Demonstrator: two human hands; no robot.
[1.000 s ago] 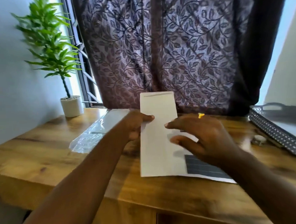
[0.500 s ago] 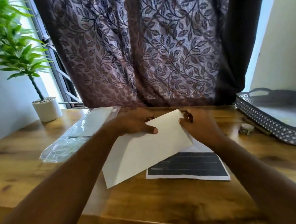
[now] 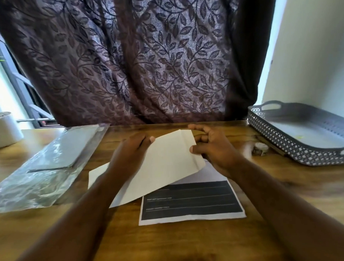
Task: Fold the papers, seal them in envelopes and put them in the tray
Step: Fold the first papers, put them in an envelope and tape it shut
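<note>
Envelope [image 3: 164,165]: white and long, held slantwise over the middle of the wooden desk [image 3: 190,245], with its right end raised and its left end low. I cannot tell whether the low corner touches the wood.
Left hand [image 3: 129,153]: grips the envelope's upper long edge, thumb laid on the front face and fingers hidden behind it.
Right hand [image 3: 212,148]: pinches the envelope's right end, thumb on the front near a crease line and fingers curled behind.
Printed sheet [image 3: 191,204]: lies flat on the desk under the envelope, which covers its far part. The near part shows a dark block crossed by thin pale lines, with a white margin.
Tray [image 3: 296,149]: grey, with perforated walls and a handle at each end, standing at the desk's right side, well apart from the envelope.
Small round object [image 3: 260,147]: on the desk just beside the tray, too blurred to name.
Plastic packet [image 3: 51,165]: clear and crinkled, lying at the left with flat pale contents inside.
Plant pot [image 3: 3,130]: white, at the far left edge.
Curtain [image 3: 135,63]: dark with a leaf pattern, hanging behind the desk.
</note>
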